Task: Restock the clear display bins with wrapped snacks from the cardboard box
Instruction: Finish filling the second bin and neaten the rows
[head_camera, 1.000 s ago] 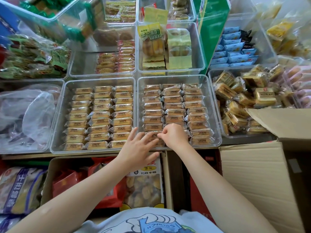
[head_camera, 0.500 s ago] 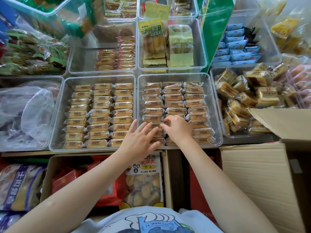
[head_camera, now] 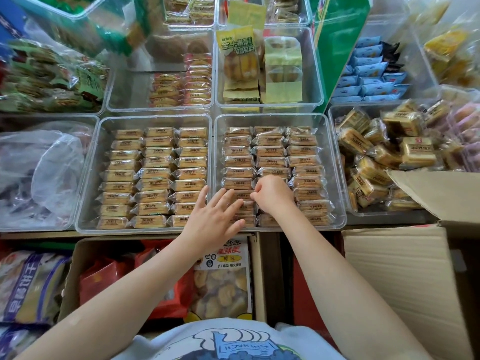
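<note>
Over bin (head_camera: 337,162), left hand (head_camera: 213,216) flat, right hand (head_camera: 272,193) curled

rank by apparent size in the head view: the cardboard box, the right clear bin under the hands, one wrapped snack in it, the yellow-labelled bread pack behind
1. cardboard box, though nearest the camera
2. right clear bin
3. yellow-labelled bread pack
4. wrapped snack

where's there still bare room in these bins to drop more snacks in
The bin behind the left snack bin has a bare floor on its left; its packets fill only the right. The bin of loose square cakes shows some floor at its front edge. Crowded: the left snack bin and the right snack bin, where the left hand and right hand work.
</note>
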### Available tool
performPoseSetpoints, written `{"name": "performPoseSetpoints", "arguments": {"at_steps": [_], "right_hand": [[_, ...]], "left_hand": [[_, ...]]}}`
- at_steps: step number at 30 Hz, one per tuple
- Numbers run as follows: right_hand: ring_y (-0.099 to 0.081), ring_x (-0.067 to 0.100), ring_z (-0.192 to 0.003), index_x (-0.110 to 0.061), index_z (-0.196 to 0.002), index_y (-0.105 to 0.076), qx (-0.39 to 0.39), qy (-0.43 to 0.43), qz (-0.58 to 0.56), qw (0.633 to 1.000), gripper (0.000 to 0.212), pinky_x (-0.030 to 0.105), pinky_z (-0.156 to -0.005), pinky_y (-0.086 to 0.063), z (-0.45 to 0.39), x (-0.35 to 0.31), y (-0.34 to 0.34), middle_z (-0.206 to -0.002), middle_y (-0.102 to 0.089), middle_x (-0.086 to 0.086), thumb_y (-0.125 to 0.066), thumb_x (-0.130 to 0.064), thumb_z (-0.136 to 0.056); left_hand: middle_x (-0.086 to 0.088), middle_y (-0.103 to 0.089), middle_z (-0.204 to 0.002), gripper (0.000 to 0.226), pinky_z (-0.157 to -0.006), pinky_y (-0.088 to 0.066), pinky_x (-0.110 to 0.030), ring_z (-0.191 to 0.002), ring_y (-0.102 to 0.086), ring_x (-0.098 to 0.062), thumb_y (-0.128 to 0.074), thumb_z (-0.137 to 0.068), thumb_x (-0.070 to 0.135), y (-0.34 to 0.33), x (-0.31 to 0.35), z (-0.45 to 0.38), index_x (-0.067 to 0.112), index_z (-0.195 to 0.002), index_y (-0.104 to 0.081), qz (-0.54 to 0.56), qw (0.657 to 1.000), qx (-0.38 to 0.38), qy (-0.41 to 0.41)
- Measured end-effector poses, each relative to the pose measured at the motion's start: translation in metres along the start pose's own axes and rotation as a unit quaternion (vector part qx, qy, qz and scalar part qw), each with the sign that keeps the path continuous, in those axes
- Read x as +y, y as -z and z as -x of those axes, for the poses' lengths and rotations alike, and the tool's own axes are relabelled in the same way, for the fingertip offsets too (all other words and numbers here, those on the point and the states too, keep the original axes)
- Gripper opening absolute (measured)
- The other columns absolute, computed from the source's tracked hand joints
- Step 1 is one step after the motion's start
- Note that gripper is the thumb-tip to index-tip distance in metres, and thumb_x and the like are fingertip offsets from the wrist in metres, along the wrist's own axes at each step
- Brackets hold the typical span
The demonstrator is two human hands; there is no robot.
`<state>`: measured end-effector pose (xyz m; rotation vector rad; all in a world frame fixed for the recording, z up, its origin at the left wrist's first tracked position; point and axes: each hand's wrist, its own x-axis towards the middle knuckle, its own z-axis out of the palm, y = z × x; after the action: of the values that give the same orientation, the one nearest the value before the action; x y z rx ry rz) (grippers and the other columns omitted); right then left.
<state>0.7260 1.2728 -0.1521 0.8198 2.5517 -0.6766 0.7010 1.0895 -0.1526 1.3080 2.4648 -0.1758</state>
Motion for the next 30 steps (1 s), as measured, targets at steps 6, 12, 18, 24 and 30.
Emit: {"name": "performPoseSetpoints", "arguments": {"at_steps": [6, 12, 18, 24, 30], "right_hand": [[-0.064, 0.011, -0.089, -0.019, -0.090, -0.076, -0.014, 0.010, -0.292, 0.956, 0.008, 0.028, -0.078, -0.050, 0.010, 0.020, 0.005, -0.091, -0.071, -0.007, -0.069, -0.022, -0.092], [-0.063, 0.010, -0.097, -0.018, -0.098, -0.076, -0.046, 0.022, -0.349, 0.936, 0.009, 0.025, -0.080, -0.048, 0.014, 0.024, 0.016, -0.099, -0.072, -0.003, -0.068, -0.021, -0.093], [-0.063, 0.019, -0.098, -0.018, -0.096, -0.074, -0.040, 0.029, -0.189, 0.981, 0.013, 0.039, -0.090, -0.052, 0.004, 0.008, 0.001, -0.099, -0.071, -0.002, -0.062, -0.023, -0.096], [-0.062, 0.022, -0.083, -0.021, -0.084, -0.067, 0.009, 0.031, -0.097, 0.995, 0.018, 0.031, -0.066, -0.049, 0.007, 0.006, -0.001, -0.088, -0.067, 0.000, -0.054, -0.020, -0.097], [-0.061, 0.015, -0.081, -0.022, -0.091, -0.070, 0.048, 0.048, -0.094, 0.993, 0.012, 0.033, -0.071, -0.053, 0.023, 0.021, 0.010, -0.090, -0.067, -0.005, -0.061, -0.029, -0.095]], "left_hand": [[-0.007, -0.021, -0.166, 0.072, -0.124, -0.004, -0.055, -0.155, -0.011, -0.026, -0.006, -0.099, 0.064, 0.001, -0.001, 0.009, 0.030, -0.158, -0.029, 0.030, 0.998, 0.055, 0.008], [-0.007, -0.041, -0.158, 0.066, -0.119, -0.024, -0.054, -0.148, -0.033, -0.028, -0.020, -0.103, 0.059, 0.009, -0.001, 0.011, 0.022, -0.151, -0.045, 0.015, 0.995, 0.093, 0.008], [-0.009, -0.042, -0.156, 0.075, -0.119, -0.024, -0.053, -0.147, -0.033, -0.028, -0.012, -0.098, 0.061, 0.004, 0.001, 0.003, 0.020, -0.150, -0.047, 0.006, 1.000, 0.026, 0.004], [-0.002, -0.022, -0.166, 0.084, -0.123, 0.003, -0.050, -0.155, -0.010, -0.028, 0.007, -0.091, 0.066, 0.003, 0.003, -0.003, 0.027, -0.159, -0.025, -0.013, 1.000, -0.008, 0.009], [-0.003, -0.043, -0.157, 0.073, -0.121, -0.010, -0.056, -0.147, -0.032, -0.031, -0.010, -0.099, 0.064, -0.005, 0.003, -0.004, 0.025, -0.151, -0.044, -0.015, 1.000, 0.013, 0.008]]}}
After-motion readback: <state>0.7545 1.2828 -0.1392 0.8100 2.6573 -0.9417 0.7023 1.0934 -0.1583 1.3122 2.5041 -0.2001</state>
